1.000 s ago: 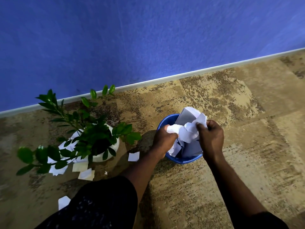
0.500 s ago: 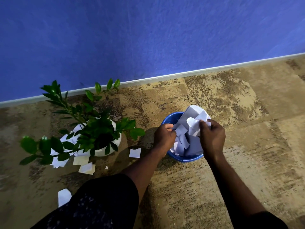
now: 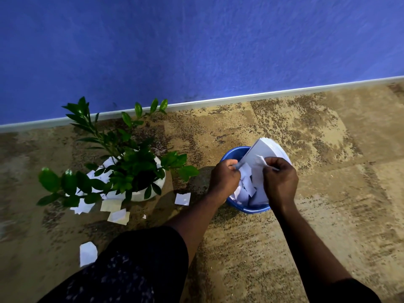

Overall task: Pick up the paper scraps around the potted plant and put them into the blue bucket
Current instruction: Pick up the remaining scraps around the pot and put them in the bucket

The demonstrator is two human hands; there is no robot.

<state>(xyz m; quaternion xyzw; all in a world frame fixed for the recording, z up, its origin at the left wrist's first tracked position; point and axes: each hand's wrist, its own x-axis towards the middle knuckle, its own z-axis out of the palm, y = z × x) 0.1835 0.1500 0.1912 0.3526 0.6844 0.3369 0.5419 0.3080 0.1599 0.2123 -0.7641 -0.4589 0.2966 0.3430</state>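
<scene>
The blue bucket (image 3: 231, 154) stands on the carpet, stuffed with white paper; a large sheet (image 3: 262, 149) sticks up from its far side. My left hand (image 3: 224, 177) is over the bucket's left rim, fingers curled and pinching a small scrap. My right hand (image 3: 281, 182) is over the right side, pinching a white scrap at its fingertips. The potted plant (image 3: 131, 171) in a white pot stands to the left. Several paper scraps lie around it: one (image 3: 182, 199) between pot and bucket, some (image 3: 113, 207) in front of the pot, one (image 3: 87, 253) near my knee.
A blue wall with a pale skirting board (image 3: 240, 98) runs behind the plant and bucket. My dark-clothed knee (image 3: 131, 270) fills the lower middle. Brown mottled carpet (image 3: 338, 171) stretches to the right of the bucket.
Both hands have lowered the crumpled bundle of paper down into the bucket. The bundle has come apart into loose scraps inside it, and the hands now pinch only small pieces.
</scene>
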